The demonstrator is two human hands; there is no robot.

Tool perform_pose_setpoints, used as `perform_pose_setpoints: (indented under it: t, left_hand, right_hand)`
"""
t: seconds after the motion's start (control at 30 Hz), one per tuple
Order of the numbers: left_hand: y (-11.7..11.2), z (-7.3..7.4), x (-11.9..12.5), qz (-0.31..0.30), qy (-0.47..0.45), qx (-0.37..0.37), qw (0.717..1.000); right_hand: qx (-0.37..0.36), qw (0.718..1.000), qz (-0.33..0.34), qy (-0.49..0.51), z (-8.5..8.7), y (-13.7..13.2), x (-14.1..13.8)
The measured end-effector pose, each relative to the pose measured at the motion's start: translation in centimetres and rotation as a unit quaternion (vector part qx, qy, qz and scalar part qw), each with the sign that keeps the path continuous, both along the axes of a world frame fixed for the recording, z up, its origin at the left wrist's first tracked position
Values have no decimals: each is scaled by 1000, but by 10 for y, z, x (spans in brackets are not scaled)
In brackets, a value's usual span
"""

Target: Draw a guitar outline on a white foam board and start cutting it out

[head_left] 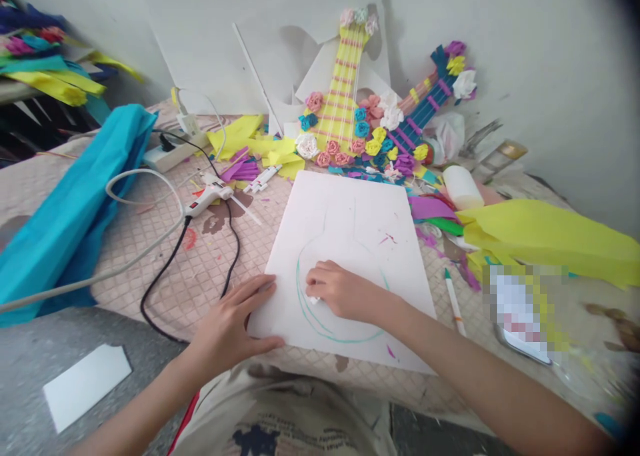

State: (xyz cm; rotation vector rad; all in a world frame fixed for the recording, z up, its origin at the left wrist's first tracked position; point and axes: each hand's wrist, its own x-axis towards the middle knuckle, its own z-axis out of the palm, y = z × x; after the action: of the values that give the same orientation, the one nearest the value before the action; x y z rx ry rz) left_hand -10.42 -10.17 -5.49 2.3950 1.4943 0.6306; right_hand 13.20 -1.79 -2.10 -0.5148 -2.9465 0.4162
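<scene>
A white board [370,249] lies on the table before me, with a guitar-shaped outline drawn on it in faint pencil and partly in green. My right hand [340,289] is closed over the left part of the outline, its fingers pinched on a small white piece [314,300]. That piece is mostly hidden under the fingers, and its kind cannot be made out. My left hand [237,319] rests on the board's lower left edge, fingers stretched out and thumb apart, holding nothing.
A glue gun [205,199] with its black cord lies left of the board, near blue crepe paper [95,196]. Behind stand a yellow paper guitar [343,89] and a blue one [425,119]. A marker [454,303], a phone [525,345] and yellow paper [545,233] lie right.
</scene>
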Motion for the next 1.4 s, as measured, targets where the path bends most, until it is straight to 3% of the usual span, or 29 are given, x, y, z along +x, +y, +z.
perform_pose_setpoints:
  t: [0.23,0.43,0.67,0.83,1.07,1.27,1.4]
  left_hand:
    - [1,-1,1,2,2,-8,1000]
    - [0,-5,-1,-1,-15,-14,1000]
    - [0,-6,-2,-2,-12,-7,1000]
    - [0,-7,-2,-1,-16,-8,1000]
    - [-1,-5,-2,3,2,-15,1000]
    - [-1,-3,-1,1,-10,-15,1000]
    - [-1,-1,0,0,-5,-11,1000]
  right_hand:
    - [5,998,62,9,-3,-14,5]
    - [12,999,9,31,-7,-8,-1]
    - [-37,998,45,29,-7,-25,15]
    - [-25,999,33,23,-6,-24,13]
    - [-69,996,56,1,2,-31,35]
    - [-53,996,74,24,-2,-21,23]
    - [-68,995,77,-10,6,-25,36]
